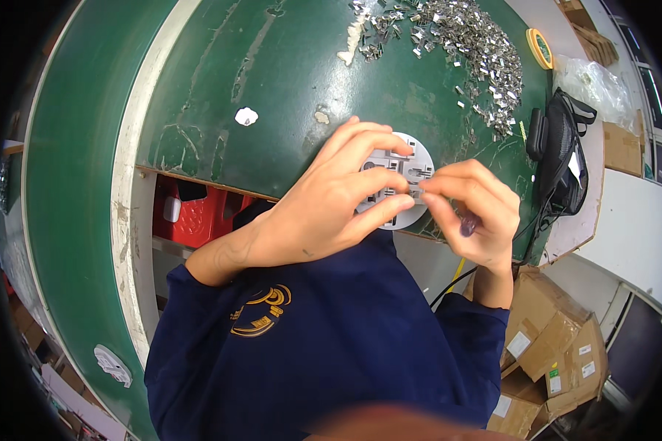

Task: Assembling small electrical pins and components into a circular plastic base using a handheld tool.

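A white round plastic housing (421,156) with small metal parts in its compartments lies at the table's near edge. My left hand (338,187) reaches over it from the left, fingers curved, with the fingertips and thumb gripping it. From the right, my right hand (482,209) brings its thumb and forefinger together at the housing's right side. Whatever sits between those fingertips is too small to tell. Held in the same hand is a tool with a dark purple handle (469,223); its kind is hidden by the fingers.
Small metal clips (478,51) lie in a big heap at the far right of the green table (287,81). A yellow tape roll (539,48) and a black bag (566,162) border its right side. A red plastic stool (202,217) sits underneath; cardboard boxes (559,338) stand lower right.
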`<state>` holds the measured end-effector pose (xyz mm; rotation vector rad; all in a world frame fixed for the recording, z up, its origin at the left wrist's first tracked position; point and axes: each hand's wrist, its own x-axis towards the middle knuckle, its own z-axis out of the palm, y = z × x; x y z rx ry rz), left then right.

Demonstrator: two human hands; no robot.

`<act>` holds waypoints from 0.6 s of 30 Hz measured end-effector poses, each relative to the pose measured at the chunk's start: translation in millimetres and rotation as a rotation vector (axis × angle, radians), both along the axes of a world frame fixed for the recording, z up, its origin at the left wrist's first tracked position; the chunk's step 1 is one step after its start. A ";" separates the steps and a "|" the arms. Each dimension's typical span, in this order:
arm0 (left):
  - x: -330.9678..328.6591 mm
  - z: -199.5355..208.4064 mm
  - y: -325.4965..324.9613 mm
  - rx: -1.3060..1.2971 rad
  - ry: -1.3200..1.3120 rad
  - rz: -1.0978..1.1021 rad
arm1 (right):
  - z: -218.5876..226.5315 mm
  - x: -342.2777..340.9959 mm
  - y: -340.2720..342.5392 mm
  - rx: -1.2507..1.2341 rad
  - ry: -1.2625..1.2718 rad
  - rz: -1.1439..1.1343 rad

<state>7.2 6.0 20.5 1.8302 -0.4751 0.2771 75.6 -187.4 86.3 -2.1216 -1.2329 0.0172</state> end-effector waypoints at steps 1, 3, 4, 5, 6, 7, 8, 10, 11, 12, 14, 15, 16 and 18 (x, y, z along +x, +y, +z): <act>2.1 -4.0 -3.0 0.055 -0.040 0.072 | 0.0 -0.6 -1.8 -0.009 0.005 -0.058; 5.5 -10.5 -7.9 0.165 -0.118 0.216 | -3.3 -2.9 -7.4 -0.025 0.019 -0.103; 5.8 -11.1 -8.3 0.163 -0.118 0.217 | -6.5 -4.1 -10.5 -0.040 0.033 -0.147; 6.1 -11.4 -9.0 0.164 -0.111 0.213 | -9.7 -5.3 -13.0 -0.054 0.047 -0.195; 6.2 -11.6 -9.6 0.164 -0.105 0.210 | -13.5 -6.2 -13.7 -0.055 0.048 -0.197; 6.3 -12.0 -10.2 0.165 -0.099 0.206 | -17.8 -7.1 -13.1 -0.024 0.016 -0.183; 6.5 -12.7 -11.0 0.165 -0.099 0.205 | -22.2 -8.3 -12.3 0.006 -0.016 -0.169; 7.3 -14.9 -12.0 0.146 -0.109 0.219 | -29.7 -10.4 -12.6 0.037 -0.047 -0.154; 7.7 -15.6 -12.1 0.138 -0.113 0.227 | -33.6 -11.4 -13.2 0.056 -0.065 -0.164; 7.8 -15.9 -12.1 0.138 -0.112 0.226 | -36.7 -12.2 -13.7 0.076 -0.083 -0.173; 8.2 -16.3 -12.0 0.130 -0.112 0.235 | -38.1 -12.6 -12.2 0.095 -0.100 -0.184; 7.8 -16.5 -12.1 0.127 -0.113 0.241 | -37.5 -12.6 -10.8 0.090 -0.108 -0.191; 7.5 -16.6 -12.2 0.127 -0.112 0.242 | -36.9 -12.6 -9.4 0.084 -0.115 -0.198; 7.2 -16.6 -12.3 0.121 -0.113 0.243 | -36.9 -12.8 -8.6 0.078 -0.122 -0.205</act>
